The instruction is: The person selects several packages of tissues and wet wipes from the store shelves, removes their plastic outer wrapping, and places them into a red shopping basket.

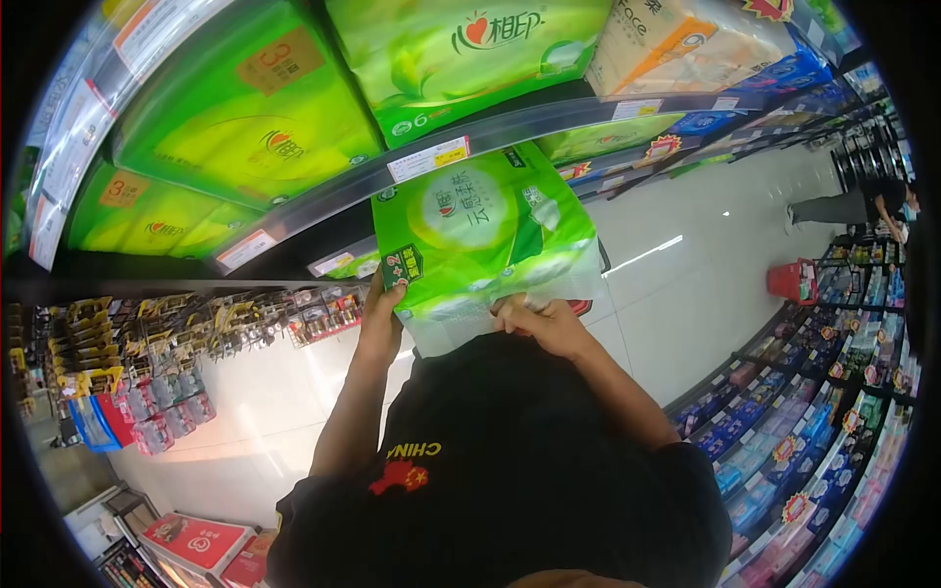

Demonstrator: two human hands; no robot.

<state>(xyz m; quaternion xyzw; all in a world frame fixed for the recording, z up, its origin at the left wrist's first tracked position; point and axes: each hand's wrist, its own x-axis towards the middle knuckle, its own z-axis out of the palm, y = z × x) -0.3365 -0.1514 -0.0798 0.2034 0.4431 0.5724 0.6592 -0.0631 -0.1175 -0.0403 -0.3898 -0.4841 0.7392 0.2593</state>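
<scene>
A large green plastic-wrapped tissue pack [480,220] is in front of my chest, just below a shelf edge. My left hand [382,316] grips its near left corner; the thumb lies over the green wrap and most of the other fingers are hidden. At the near end, my right hand [539,321] is closed with curled fingers on the pale, see-through end of the wrapping. Whether those fingers pinch the film or a handle in it, I cannot make out.
Above the pack, a shelf edge with a price tag [429,159] carries more green tissue packs [255,118]. Goods racks [784,461] line the right side. A red basket [792,281] is beside a person [863,206] farther off. Red boxes [201,541] stand at lower left.
</scene>
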